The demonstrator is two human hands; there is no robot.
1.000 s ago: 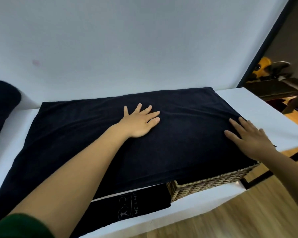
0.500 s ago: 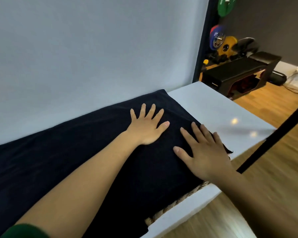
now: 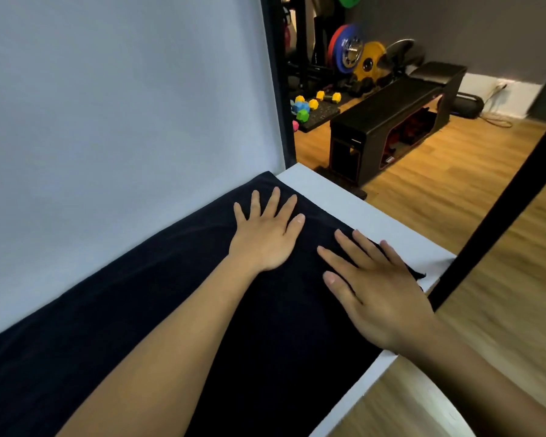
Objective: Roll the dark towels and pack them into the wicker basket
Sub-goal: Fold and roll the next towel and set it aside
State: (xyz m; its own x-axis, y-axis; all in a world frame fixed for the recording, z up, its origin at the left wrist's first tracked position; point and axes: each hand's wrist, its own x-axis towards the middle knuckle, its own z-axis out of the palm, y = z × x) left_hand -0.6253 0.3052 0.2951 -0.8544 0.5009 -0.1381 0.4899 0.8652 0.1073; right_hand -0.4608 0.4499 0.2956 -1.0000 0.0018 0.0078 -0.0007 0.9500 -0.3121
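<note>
A large dark towel [image 3: 133, 298] lies spread flat over the white table [image 3: 353, 209], reaching close to its right end. My left hand [image 3: 265, 234] presses flat on the towel near its far right corner, fingers straight and spread. My right hand [image 3: 375, 288] lies flat on the towel's right edge, fingers straight. The wicker basket is hidden from view here, covered by the towel or out of frame.
A white backdrop wall [image 3: 123, 105] stands right behind the table. Beyond the table's right end are a black bench [image 3: 391, 121], weight plates [image 3: 353, 55] and coloured dumbbells [image 3: 309, 105] on a wooden floor. A black pole [image 3: 498, 209] slants past the table's near right corner.
The view has swung right; the basket and folded towel at the front edge left the frame. Both hands slid right across the towel toward its right end, staying flat.
</note>
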